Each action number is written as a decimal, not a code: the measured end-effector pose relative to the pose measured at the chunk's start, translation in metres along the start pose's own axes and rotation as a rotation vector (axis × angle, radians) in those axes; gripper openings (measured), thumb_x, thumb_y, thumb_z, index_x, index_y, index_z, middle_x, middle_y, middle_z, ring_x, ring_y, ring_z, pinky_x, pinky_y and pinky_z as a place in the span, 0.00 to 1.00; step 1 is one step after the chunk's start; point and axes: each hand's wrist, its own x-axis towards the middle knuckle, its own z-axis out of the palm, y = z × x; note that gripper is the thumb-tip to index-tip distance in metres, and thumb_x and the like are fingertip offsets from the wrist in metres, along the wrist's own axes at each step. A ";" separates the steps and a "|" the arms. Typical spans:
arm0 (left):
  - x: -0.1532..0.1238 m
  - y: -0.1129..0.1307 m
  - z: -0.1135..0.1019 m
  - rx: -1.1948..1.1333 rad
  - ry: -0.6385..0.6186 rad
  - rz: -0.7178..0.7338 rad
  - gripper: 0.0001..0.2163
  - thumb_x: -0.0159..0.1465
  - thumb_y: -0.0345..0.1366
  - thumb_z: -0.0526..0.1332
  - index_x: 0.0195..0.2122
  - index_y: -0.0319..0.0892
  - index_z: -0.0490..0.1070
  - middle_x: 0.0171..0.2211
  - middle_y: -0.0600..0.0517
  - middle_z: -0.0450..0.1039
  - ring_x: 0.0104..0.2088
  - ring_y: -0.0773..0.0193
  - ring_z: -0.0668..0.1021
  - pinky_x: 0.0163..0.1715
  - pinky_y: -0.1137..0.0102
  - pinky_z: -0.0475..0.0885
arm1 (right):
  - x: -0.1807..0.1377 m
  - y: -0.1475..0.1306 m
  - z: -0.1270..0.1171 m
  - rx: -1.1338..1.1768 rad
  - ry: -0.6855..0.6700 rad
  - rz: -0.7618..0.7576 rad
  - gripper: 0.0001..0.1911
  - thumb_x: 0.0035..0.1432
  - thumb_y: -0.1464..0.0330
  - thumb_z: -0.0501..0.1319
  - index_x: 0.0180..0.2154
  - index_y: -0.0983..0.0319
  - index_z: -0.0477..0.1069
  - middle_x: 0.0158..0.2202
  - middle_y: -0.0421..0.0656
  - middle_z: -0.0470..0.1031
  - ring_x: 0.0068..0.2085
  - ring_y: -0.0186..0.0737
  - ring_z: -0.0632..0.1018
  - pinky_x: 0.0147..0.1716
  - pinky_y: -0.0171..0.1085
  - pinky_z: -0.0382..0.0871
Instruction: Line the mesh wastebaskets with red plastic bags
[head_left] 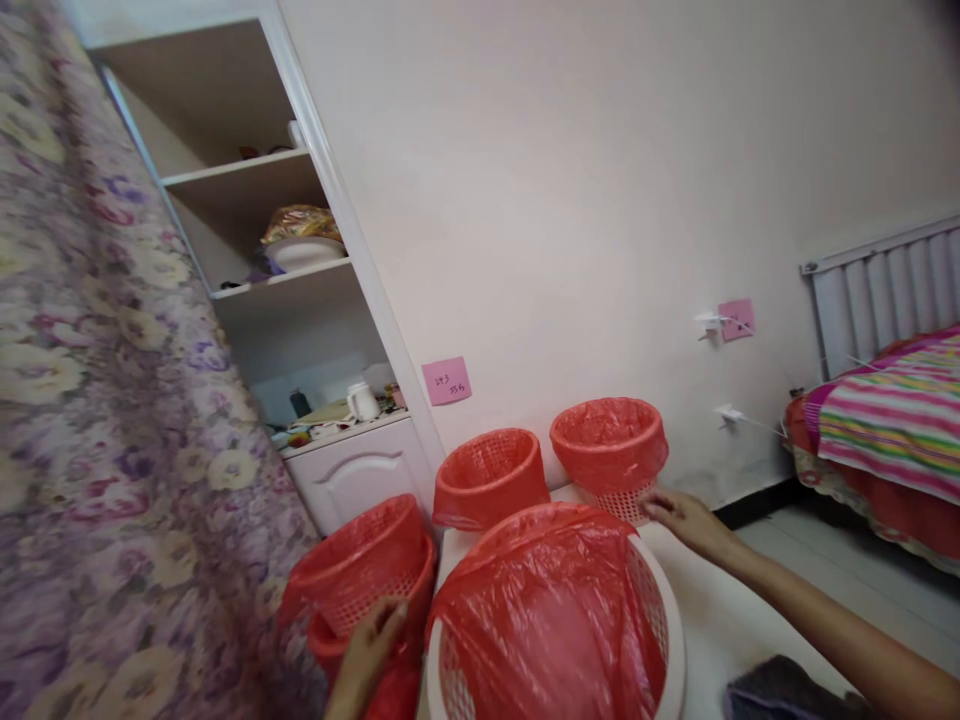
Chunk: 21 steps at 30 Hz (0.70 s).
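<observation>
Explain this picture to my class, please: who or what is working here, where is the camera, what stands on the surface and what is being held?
No machine is at work: these are a person's two bare hands, filmed by one camera worn on their head, looking forward and down.

On the white table stand red plastic lattice baskets lined with thin red plastic bags. The near white-rimmed basket is closest to the camera. Behind it stand the middle red basket and the far red basket by the wall.

The left hand grips the rim of the stacked red baskets at the table's left edge. The right hand reaches to the base of the far red basket and touches it; whether it grips is unclear.

Around: a floral curtain, white shelves, pink sticky notes on the wall, and a striped bed.
</observation>
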 end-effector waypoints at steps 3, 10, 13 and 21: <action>-0.002 0.033 -0.012 0.072 -0.038 0.165 0.28 0.52 0.60 0.60 0.46 0.44 0.73 0.50 0.45 0.76 0.54 0.50 0.74 0.53 0.59 0.69 | 0.013 -0.051 -0.015 -0.003 -0.025 -0.232 0.19 0.63 0.60 0.54 0.51 0.61 0.71 0.53 0.48 0.76 0.53 0.45 0.75 0.54 0.41 0.66; -0.022 0.060 0.027 0.352 -0.109 0.364 0.20 0.51 0.37 0.64 0.46 0.38 0.75 0.40 0.44 0.75 0.43 0.49 0.77 0.48 0.55 0.69 | 0.011 -0.089 0.024 -0.276 -0.175 -0.402 0.23 0.51 0.74 0.63 0.51 0.61 0.75 0.48 0.52 0.78 0.50 0.55 0.73 0.50 0.49 0.64; -0.028 0.052 0.030 0.377 -0.059 0.413 0.09 0.56 0.36 0.57 0.33 0.40 0.74 0.33 0.47 0.70 0.38 0.52 0.75 0.43 0.57 0.69 | 0.006 -0.081 0.027 -0.334 -0.145 -0.370 0.16 0.47 0.79 0.58 0.37 0.63 0.78 0.37 0.50 0.77 0.42 0.52 0.75 0.39 0.43 0.65; -0.044 0.041 0.024 0.332 -0.051 0.510 0.04 0.60 0.33 0.54 0.35 0.44 0.66 0.37 0.48 0.72 0.42 0.56 0.75 0.46 0.61 0.68 | -0.018 -0.082 0.009 -0.225 -0.065 -0.372 0.14 0.42 0.81 0.55 0.31 0.60 0.64 0.34 0.39 0.72 0.35 0.38 0.74 0.32 0.34 0.59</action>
